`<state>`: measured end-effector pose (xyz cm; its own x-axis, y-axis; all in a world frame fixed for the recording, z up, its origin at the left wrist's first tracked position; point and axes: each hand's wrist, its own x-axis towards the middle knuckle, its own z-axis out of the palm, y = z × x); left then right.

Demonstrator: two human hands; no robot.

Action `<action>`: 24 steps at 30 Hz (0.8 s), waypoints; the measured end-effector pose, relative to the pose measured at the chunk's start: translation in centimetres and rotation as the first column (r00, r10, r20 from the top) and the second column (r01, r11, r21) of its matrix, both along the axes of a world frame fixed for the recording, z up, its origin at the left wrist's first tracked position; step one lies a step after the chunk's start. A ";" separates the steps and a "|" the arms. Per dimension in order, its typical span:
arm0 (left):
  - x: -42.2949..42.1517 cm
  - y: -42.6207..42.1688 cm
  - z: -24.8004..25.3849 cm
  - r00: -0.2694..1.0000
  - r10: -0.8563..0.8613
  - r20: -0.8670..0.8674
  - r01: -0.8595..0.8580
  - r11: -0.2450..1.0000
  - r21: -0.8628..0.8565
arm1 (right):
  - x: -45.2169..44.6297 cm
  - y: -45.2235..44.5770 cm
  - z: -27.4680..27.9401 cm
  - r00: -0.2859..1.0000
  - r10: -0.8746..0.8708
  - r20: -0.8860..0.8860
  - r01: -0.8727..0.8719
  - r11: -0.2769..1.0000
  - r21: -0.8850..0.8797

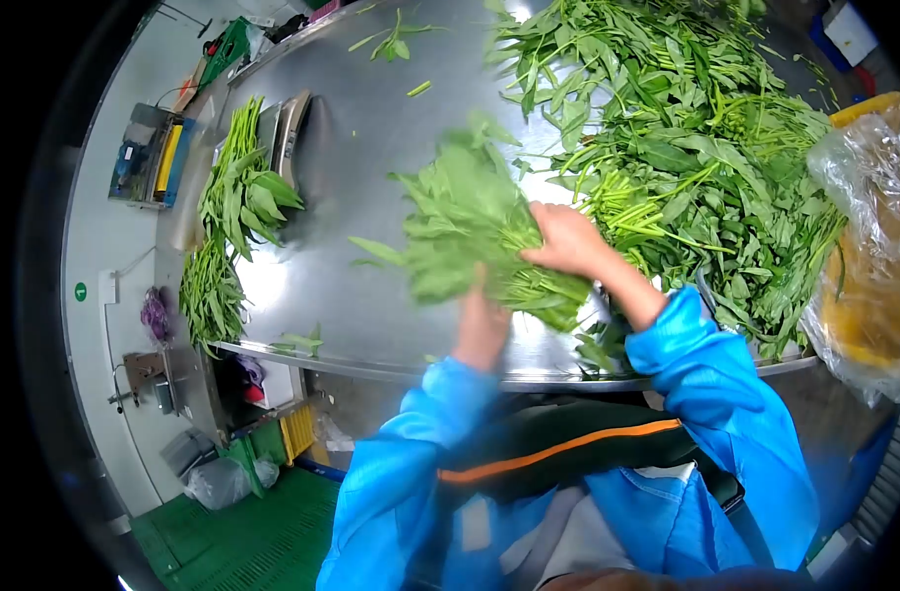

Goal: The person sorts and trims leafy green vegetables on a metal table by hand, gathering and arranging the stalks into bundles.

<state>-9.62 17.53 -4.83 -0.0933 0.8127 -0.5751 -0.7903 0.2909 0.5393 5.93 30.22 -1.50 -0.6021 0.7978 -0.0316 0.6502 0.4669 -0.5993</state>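
A bunch of leafy greens (460, 212), water spinach by its look, is held above the steel table, its leaves toward the upper left and its stems toward the lower right. My right hand (571, 239) is closed around the stem part. My left hand (482, 323) is at the lower side of the bunch, touching or nearly touching it; motion smears its fingers and leaves partly hide them. Just right of my right hand lies a large heap of the same greens (686, 148), with cut stem ends facing me.
Further bunches (235, 202) lie at the steel table's (361, 138) left end, beside a dark curved device (290, 133). Loose sprigs (396, 39) are scattered at the far side. A yellow crate (854, 295) with clear plastic stands right. Green slatted flooring (243, 532) lies lower left.
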 end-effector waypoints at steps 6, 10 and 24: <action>-3.4 2.2 9.6 0.909 -0.094 -0.405 0.171 0.973 0.158 | 4.0 -4.1 0.9 0.817 -0.398 -0.418 0.351 0.918 -0.187; -8.9 5.9 5.6 0.846 -0.309 -0.434 0.314 0.947 -0.063 | 9.9 -0.5 -0.6 0.808 -0.580 0.107 0.590 0.796 -0.137; -11.9 2.1 -1.8 0.254 -0.012 -0.967 0.165 0.986 0.030 | 15.9 -3.1 4.2 0.491 -0.871 -0.027 0.670 0.358 0.650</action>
<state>-21.47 19.62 -6.65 -0.4380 0.8985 -0.0299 0.3616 0.2066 0.9092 21.84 27.14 2.70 0.2564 0.8206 0.5107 0.9658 -0.1967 -0.1690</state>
